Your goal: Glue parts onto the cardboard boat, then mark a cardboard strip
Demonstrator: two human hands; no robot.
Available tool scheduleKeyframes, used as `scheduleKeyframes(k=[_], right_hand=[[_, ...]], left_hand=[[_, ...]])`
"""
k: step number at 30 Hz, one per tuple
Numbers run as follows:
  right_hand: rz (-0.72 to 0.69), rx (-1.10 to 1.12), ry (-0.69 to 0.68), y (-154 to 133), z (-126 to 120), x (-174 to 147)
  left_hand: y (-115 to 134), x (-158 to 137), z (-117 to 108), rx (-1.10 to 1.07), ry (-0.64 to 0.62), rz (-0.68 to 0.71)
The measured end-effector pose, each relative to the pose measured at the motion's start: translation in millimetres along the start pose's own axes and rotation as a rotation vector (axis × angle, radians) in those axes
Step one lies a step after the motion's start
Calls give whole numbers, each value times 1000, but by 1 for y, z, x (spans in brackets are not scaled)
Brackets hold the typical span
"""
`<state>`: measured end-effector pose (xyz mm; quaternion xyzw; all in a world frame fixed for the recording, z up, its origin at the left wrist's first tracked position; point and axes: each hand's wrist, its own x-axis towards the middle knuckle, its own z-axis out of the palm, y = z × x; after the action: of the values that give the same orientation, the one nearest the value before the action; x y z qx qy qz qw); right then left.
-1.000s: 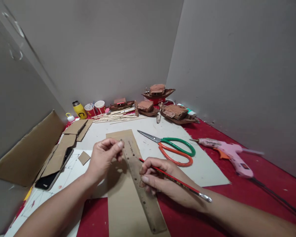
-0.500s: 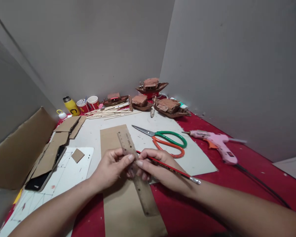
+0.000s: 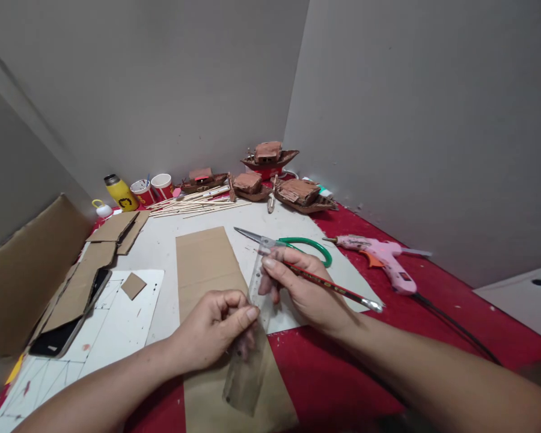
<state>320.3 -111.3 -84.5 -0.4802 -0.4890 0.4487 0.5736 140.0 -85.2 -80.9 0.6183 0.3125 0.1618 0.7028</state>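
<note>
A clear plastic ruler point(image 3: 246, 385) is held up at a slant above a long strip of brown cardboard point(image 3: 202, 258). My left hand point(image 3: 219, 328) pinches it near the middle, thumb on top. Higher up, my right hand point(image 3: 297, 285) grips the ruler between thumb and fingers. A red and black pencil point(image 3: 331, 281) also lies in my right hand, its silver end pointing right. Behind the ruler's top and my right hand are scissors point(image 3: 313, 242) with a green handle in sight; the other handle is hidden.
To the right lies a pink glue gun point(image 3: 383, 255) with its cord. Model boats point(image 3: 300, 195), thin wooden sticks point(image 3: 198, 204), cups point(image 3: 162, 185) and a yellow bottle point(image 3: 121, 193) stand at the back. Cardboard pieces point(image 3: 83, 267), a phone point(image 3: 56, 343) and a drawn plan point(image 3: 94, 337) are left.
The ruler has turned, its top end now leaning right instead of left. My right hand has moved up along it, and my left hand slightly lower. The view has shifted a little.
</note>
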Motion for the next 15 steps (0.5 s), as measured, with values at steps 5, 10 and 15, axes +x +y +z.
scheduleKeyframes(k=[5,10,15], right_hand=[[-2,27,154,-4,-5,8],[-29,191,379,-9,-17,22],[-47,433,586,-14,-23,32]], left_hand=[[6,-1,-7,-13,-46,-45],[13,-6,-13,13,-141,-133],[42,-15,-21,-9,8,-15]])
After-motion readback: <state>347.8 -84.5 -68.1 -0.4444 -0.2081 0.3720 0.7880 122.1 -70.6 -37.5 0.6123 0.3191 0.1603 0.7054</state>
